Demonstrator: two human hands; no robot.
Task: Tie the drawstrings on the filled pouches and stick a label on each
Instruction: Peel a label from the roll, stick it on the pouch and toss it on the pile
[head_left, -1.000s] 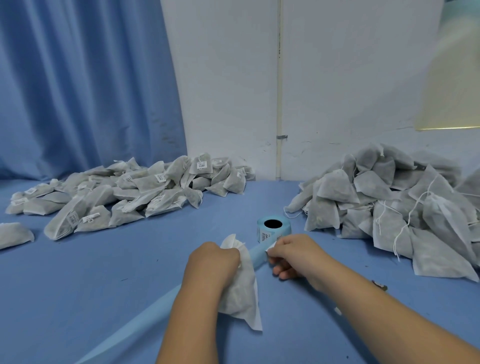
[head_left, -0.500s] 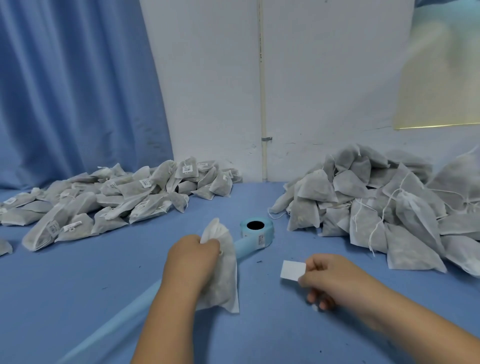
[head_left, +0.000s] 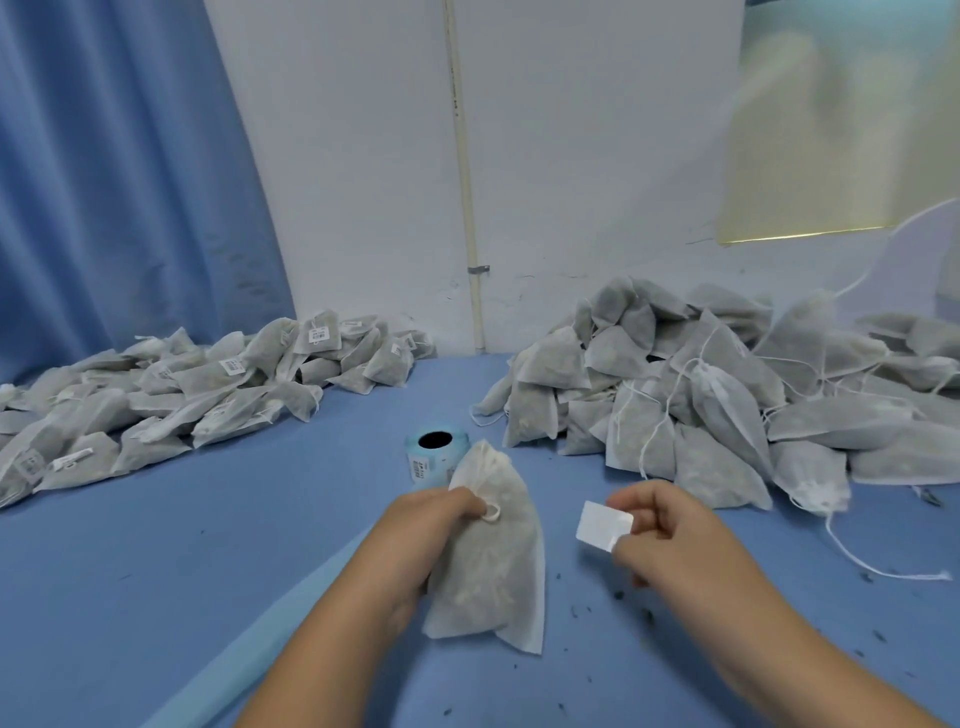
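Above the blue table (head_left: 156, 571), labelling step: left hand (head_left: 421, 540) grips a filled pouch (head_left: 493, 566) at its gathered neck; right hand (head_left: 670, 540) pinches a loose label (head_left: 604, 525) just beside it; next, presumably, label pressed flat onto the pouch face.

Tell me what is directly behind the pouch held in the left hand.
Behind the grey non-woven drawstring pouch stands a light-blue roll of labels, hollow core up. The pouch's gathered top covers the roll's right side, so that part is hidden.
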